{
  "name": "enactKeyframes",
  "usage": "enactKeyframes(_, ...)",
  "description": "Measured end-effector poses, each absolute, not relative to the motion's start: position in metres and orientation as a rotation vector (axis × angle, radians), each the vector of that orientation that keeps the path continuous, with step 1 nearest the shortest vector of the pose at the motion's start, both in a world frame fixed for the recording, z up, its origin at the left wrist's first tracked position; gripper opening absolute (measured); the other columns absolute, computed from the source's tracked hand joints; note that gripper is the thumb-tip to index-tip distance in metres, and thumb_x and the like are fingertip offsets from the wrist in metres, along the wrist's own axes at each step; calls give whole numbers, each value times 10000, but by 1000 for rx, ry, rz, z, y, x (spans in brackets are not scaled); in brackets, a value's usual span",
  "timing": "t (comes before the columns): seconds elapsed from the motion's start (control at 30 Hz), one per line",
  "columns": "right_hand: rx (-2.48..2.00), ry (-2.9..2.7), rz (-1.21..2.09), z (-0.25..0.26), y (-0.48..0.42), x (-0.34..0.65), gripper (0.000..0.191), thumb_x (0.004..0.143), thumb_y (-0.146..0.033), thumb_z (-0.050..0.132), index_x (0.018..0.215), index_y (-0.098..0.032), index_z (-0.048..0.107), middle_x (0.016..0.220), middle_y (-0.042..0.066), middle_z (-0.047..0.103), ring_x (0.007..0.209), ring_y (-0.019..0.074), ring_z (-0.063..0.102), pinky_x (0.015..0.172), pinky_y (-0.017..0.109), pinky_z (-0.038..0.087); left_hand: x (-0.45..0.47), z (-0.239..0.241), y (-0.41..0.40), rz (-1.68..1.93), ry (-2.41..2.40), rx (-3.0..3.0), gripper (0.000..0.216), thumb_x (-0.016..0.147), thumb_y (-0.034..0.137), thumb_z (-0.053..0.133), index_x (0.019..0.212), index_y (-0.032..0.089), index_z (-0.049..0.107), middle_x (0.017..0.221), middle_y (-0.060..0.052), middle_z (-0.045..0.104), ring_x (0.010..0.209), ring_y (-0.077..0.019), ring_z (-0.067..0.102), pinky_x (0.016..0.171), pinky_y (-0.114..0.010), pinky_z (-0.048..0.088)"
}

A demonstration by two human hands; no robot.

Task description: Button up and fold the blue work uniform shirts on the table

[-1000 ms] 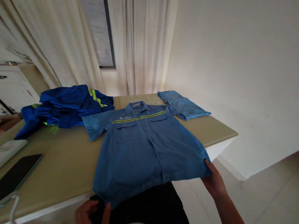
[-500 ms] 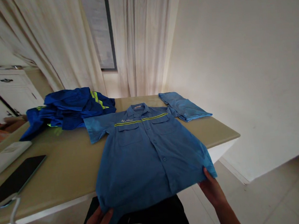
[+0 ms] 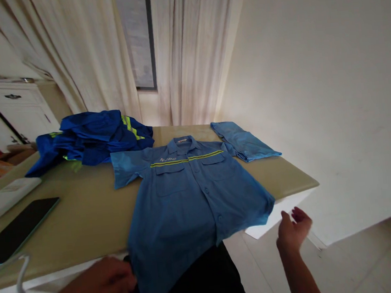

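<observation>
A blue short-sleeved work shirt [image 3: 180,203] lies front up on the table, its collar at the far side and yellow-lined stripes across the chest. Its lower part hangs over the near edge above my lap. At the shirt's lower left side, my left hand [image 3: 117,283] has its fingers curled round the edge, slightly blurred. My right hand [image 3: 293,229] is off the shirt, in the air right of its lower right corner. Its fingers are loosely bent and apart, holding nothing.
A heap of darker blue clothing with reflective strips [image 3: 94,135] lies at the back left. Folded light blue clothing [image 3: 246,141] rests at the right edge of the table [image 3: 84,212]. A phone [image 3: 22,232], white device [image 3: 10,199] and cable [image 3: 20,283] are at left.
My right hand has let go of the shirt's lower right corner and moved right; that corner has dropped back. My left hand has turned and shifted slightly left at the shirt's lower left side.
</observation>
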State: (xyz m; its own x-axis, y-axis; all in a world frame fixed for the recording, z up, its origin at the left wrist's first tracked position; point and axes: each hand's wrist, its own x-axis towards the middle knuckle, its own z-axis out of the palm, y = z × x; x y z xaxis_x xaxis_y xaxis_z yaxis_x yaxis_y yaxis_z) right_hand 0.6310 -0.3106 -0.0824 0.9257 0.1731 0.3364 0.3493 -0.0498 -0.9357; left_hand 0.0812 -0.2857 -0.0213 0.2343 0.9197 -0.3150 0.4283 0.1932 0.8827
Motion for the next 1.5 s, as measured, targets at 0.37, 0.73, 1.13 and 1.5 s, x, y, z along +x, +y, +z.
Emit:
enactKeyframes(0.37,-1664,-1729,357,10,-84,503,312,1003,-364,485,1238,-235,644,1223,101,712,1062,221,693,968,357,530,175,8,-41,668,1469,2412,528,953,418,398,1345,141,617,1390,-158,648,1289,-298,606,1111,-436,446)
enactKeyframes(0.73,-1998,-1502,314,-17,59,474,493,924,-519,573,1218,-131,650,1102,201,724,1077,346,687,947,453,509,177,-40,-23,384,1648,2638,645,1035,602,306,1574,266,427,1661,-90,361,1529,-317,324,1221,-537,266)
enactKeyframes(1.13,-1729,-1646,75,-40,69,470,337,807,-261,679,1131,-186,630,1100,110,660,966,250,627,916,375,497,181,-20,-30,508,1742,2544,511,1030,506,403,1425,231,576,1511,-107,548,1342,-304,536,1134,-482,424)
enactKeyframes(1.5,-1894,-2212,66,4,57,452,130,912,-223,637,1009,-237,723,1092,87,731,1065,268,661,892,363,469,88,22,-23,9,2553,1733,616,974,603,358,1155,98,659,1249,-285,632,1102,-465,653,826,-544,536)
